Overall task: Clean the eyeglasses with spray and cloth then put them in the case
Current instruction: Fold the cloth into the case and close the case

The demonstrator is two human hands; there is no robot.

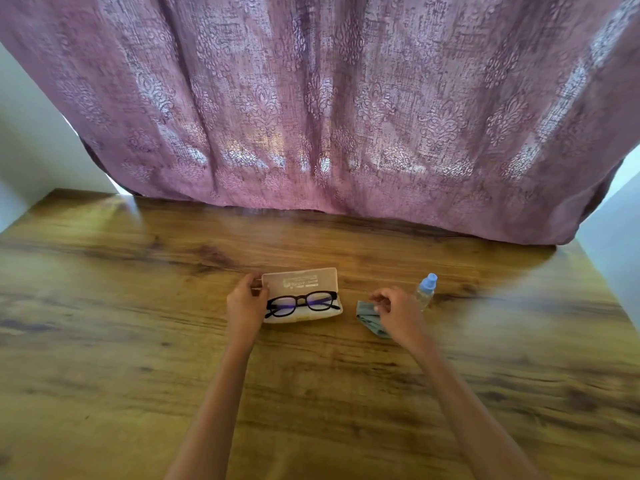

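Black-framed eyeglasses point(300, 303) lie folded inside an open cream case point(301, 281) at the table's middle, its lid raised toward the far side. My left hand point(246, 303) grips the left end of the case at the lid's edge. A grey-green cloth point(369, 320) lies crumpled to the right of the case. My right hand point(398, 311) hovers over the cloth with its fingers loosely curled; nothing is visibly held in it. A small clear spray bottle point(426, 291) with a blue cap stands upright just beyond the right hand.
The wooden table point(138, 341) spreads wide to all sides. A mauve patterned curtain point(329, 116) hangs down onto the table's far edge. White walls show at both far corners.
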